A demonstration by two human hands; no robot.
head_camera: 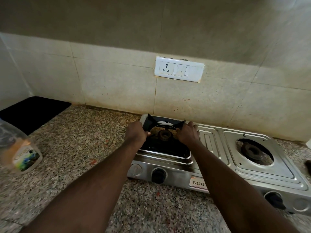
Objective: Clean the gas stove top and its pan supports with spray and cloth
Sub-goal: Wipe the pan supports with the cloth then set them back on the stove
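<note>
Pan support: black metal frame (165,121) with angled prongs at its corners, over the left burner (164,135) of my stove; I can't tell whether it rests on the stove or is lifted.
My left hand (136,133): fingers curled round the frame's left side.
My right hand (187,134): gripping the frame's right side, knuckles up.
In the way: my own hands and forearms hide the frame's sides and part of the stove front.
Stove (210,145): shiny pressed steel, ribbed in the middle, against the wall.
Right burner (252,151): brownish ring in a round opening.
Knobs: two black ones, left (158,175) and right (274,200).
Counter (84,135): speckled granite.
Spray bottle (20,153): clear plastic, blurred, well left of the stove.
Mat (32,111): black, flat, in the back left corner.
Wall: pale stained tiles (117,81), white socket plate (179,68) above the stove.
</note>
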